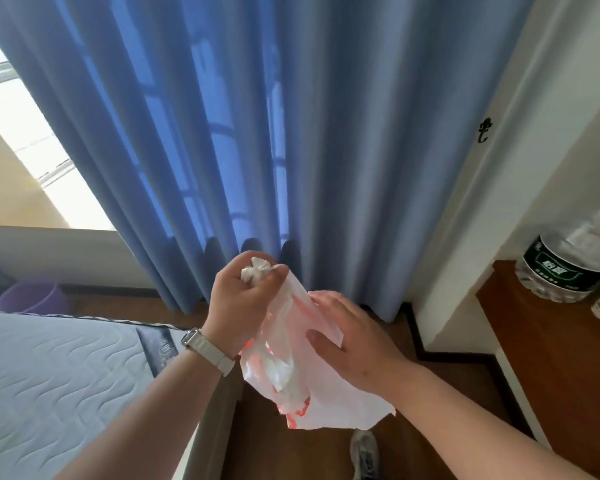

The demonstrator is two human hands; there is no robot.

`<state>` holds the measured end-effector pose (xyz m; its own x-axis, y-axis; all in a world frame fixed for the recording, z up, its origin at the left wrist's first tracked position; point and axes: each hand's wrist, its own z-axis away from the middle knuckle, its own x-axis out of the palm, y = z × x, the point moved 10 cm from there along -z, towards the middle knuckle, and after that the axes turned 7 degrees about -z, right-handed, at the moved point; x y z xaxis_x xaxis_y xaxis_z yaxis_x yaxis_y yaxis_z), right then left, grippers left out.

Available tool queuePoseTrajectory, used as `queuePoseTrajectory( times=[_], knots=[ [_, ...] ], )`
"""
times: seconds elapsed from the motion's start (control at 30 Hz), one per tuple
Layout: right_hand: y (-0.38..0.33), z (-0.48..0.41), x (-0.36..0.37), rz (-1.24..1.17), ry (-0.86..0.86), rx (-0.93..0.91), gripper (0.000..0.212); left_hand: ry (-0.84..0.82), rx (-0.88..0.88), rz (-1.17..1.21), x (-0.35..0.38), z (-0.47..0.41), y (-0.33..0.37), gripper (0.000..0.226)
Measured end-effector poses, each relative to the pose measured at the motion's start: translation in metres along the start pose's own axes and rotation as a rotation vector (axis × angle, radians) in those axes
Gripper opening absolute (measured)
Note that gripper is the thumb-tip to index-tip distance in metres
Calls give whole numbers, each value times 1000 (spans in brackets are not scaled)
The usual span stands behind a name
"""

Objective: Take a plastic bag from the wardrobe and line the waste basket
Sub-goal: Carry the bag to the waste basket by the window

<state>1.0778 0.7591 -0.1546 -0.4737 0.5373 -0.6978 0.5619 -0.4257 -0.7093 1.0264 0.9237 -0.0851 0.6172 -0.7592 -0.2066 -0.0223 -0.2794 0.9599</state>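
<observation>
Left hand (pixel 243 299) raised, fist gripping plastic bag (pixel 291 372) by bunched top, right hand (pixel 347 341) pinching its side

Plastic bag (pixel 333 400) at centre, left hand (pixel 243 299) at its top, right hand (pixel 347 337) on its right side; curtain (pixel 257 133) behind; window (pixel 18 150) far left; mattress (pixel 49 375) lower left, bucket (pixel 32 296) beyond it; water bottle (pixel 565 265) on desk (pixel 551 368), right; shoe (pixel 364 452) on floor below bag.
</observation>
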Motion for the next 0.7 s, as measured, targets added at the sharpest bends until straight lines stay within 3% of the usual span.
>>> queuePoseTrajectory(
  times=[0.4,0.7],
  knots=[
    [65,-205,-16,-158,-227,-157,49,205,-13,-162,32,-174,-16,25],
    [65,-310,-29,-197,-329,-332,50,404,-19,-276,19,-247,-14,12]
  ],
)
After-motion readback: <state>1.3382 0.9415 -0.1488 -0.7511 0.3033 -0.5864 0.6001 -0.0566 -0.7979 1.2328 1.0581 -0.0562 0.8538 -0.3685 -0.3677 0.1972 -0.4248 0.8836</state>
